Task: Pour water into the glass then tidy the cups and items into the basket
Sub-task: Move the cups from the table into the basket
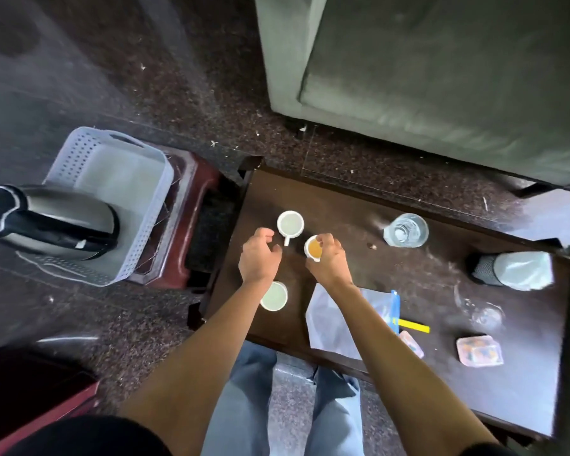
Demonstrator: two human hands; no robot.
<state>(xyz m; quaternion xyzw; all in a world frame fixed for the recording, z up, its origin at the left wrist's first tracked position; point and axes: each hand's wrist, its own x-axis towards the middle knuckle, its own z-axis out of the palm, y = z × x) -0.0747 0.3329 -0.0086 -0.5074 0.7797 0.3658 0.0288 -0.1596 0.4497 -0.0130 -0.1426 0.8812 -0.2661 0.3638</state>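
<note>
On the dark wooden table (441, 324) stand three white cups. My right hand (326, 258) grips the cup with orange-brown liquid (312, 247) by its rim. My left hand (259, 255) hovers with loosely curled fingers, holding nothing, just left of the handle of a second white cup (290, 224). A third white cup (273, 296) sits partly under my left wrist. A clear glass with water (406, 230) stands further right. The pale perforated basket (112, 199) rests on a red stool (191, 205) to the left of the table.
A steel kettle with black lid (46, 222) sits in front of the basket. On the table lie a clear zip bag (336, 320), a yellow strip (413, 325), two small plastic packets (479, 350), an empty clear glass (484, 314) and a dark container (507, 268). A grey sofa (441, 77) stands behind.
</note>
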